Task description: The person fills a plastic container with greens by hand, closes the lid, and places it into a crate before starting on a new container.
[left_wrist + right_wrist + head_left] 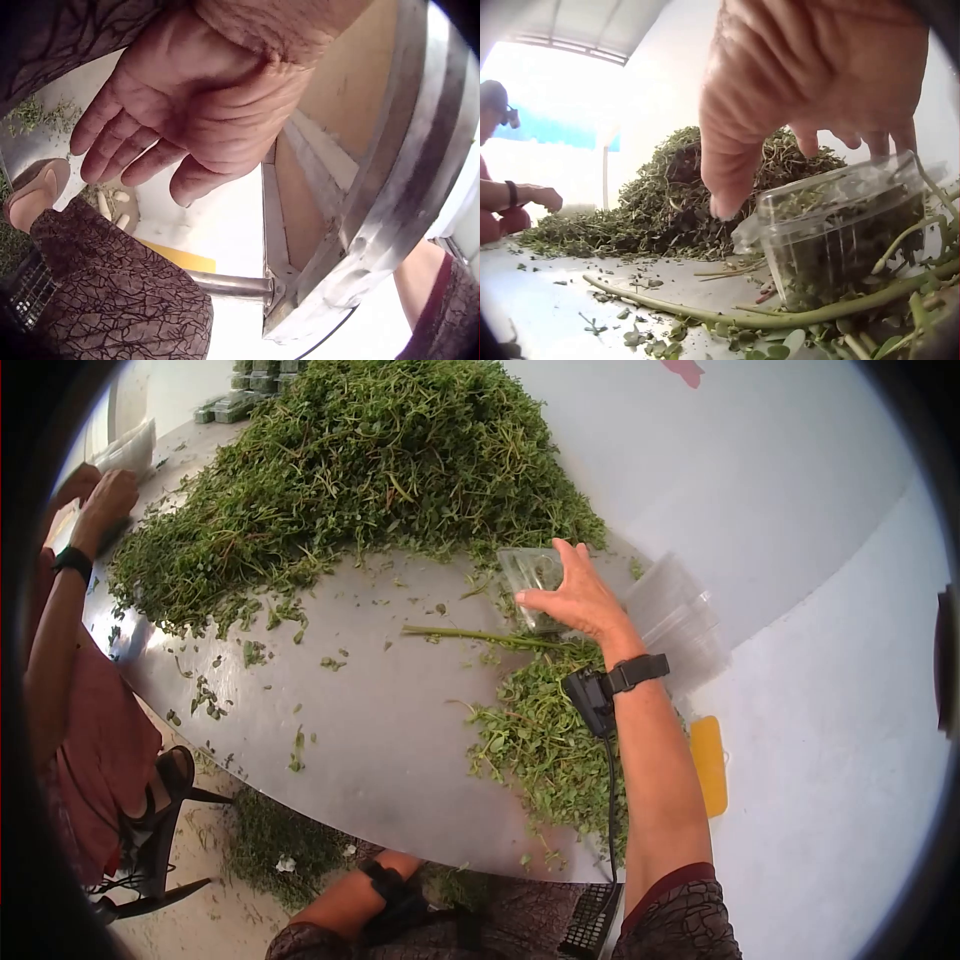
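My right hand (580,598) is over a clear plastic clamshell box (840,255) filled with leafy greens, its lid down. In the right wrist view the thumb (727,191) stands off the box's near corner, and the other fingers reach the lid's far side. A long thick green stem (465,633) lies in front of the box. Below my right wrist is a small heap of loose greens (545,745). My left hand (202,105) hangs below the table edge, palm showing, fingers loosely extended and holding nothing; the table hides it in the head view.
A large heap of greens (390,460) covers the back of the metal table (370,730). Nested clear boxes (680,622) stand right of my hand, near a yellow board (708,765). Another person's hand (108,498) works at the left. Filled boxes (232,406) are stacked at the back.
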`<state>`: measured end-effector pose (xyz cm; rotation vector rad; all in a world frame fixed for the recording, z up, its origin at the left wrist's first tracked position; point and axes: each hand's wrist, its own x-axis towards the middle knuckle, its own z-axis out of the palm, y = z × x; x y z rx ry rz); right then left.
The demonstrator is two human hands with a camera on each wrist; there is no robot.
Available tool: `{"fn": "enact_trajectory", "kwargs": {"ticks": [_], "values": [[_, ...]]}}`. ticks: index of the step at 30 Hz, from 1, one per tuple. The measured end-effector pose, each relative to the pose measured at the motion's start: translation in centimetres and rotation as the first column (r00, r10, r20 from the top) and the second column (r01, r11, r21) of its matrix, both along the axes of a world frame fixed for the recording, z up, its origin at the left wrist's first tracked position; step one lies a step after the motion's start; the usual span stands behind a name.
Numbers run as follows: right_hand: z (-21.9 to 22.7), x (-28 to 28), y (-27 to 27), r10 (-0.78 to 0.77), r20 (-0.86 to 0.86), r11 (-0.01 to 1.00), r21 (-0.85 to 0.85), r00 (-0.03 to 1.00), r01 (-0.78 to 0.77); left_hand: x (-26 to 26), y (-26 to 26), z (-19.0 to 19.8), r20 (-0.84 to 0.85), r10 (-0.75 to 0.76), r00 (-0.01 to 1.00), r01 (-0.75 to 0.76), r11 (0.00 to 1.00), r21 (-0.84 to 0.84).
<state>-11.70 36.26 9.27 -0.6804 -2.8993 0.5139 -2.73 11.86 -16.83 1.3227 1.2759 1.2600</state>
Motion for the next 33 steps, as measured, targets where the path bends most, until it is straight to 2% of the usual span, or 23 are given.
{"fn": "enact_trajectory", "kwargs": {"ticks": [3,7,10,12,16,18,19,21,28,30,32,33], "values": [[-0.2,-0.1,0.1,-0.007,0.052,0.999,-0.045,0.999,0.01,0.1,-0.3,0.5,-0.027,0.014,1.0,-0.015,1.0,-0.015],[-1.2,-0.2,1.3,-0.025,0.108,1.0,-0.009,0.994,0.026,0.1,-0.9,1.0,-0.06,0.025,0.998,-0.027,0.999,-0.026],[-1.4,-0.2,1.6,-0.012,0.08,0.999,-0.029,0.997,0.014,0.2,-1.3,1.1,-0.085,0.026,0.996,-0.029,0.999,-0.034],[-1.6,-0.3,1.9,-0.032,0.01,0.993,-0.113,0.999,0.033,0.3,-1.5,0.9,-0.103,0.026,0.994,-0.03,0.999,-0.036],[-1.2,-0.1,1.1,-0.041,-0.064,0.996,-0.088,0.997,0.035,0.0,-1.3,1.8,-0.145,0.037,0.989,-0.043,0.998,-0.039],[-1.2,-0.1,1.5,-0.043,-0.176,0.949,-0.316,0.983,-0.015,0.1,-1.4,1.9,-0.164,0.039,0.986,-0.046,0.998,-0.042],[-0.8,0.1,1.1,-0.041,-0.177,0.949,-0.315,0.983,-0.017,0.1,-1.4,2.1,-0.175,0.04,0.984,-0.048,0.998,-0.043],[0.3,0.7,0.1,-0.045,-0.235,0.891,-0.448,0.971,-0.067,0.1,-1.8,2.1,-0.197,0.041,0.98,-0.051,0.998,-0.044],[1.7,1.8,-0.9,-0.085,-0.285,0.846,-0.526,0.955,-0.082,0.0,-1.9,3.2,-0.28,0.036,0.959,-0.049,0.998,-0.04],[2.5,2.9,-2.0,-0.026,-0.333,0.717,-0.663,0.943,-0.214,-0.3,-1.5,3.9,-0.314,0.017,0.949,-0.029,0.999,-0.034],[3.2,4.3,-3.5,-0.044,-0.345,0.712,-0.669,0.937,-0.213,-0.7,-0.8,4.9,-0.35,-0.012,0.937,0.003,1.0,-0.026],[3.4,5.0,-4.2,0.008,-0.378,0.68,-0.677,0.926,-0.282,-0.4,-1.0,4.9,-0.367,-0.028,0.93,0.021,1.0,-0.023]]}}
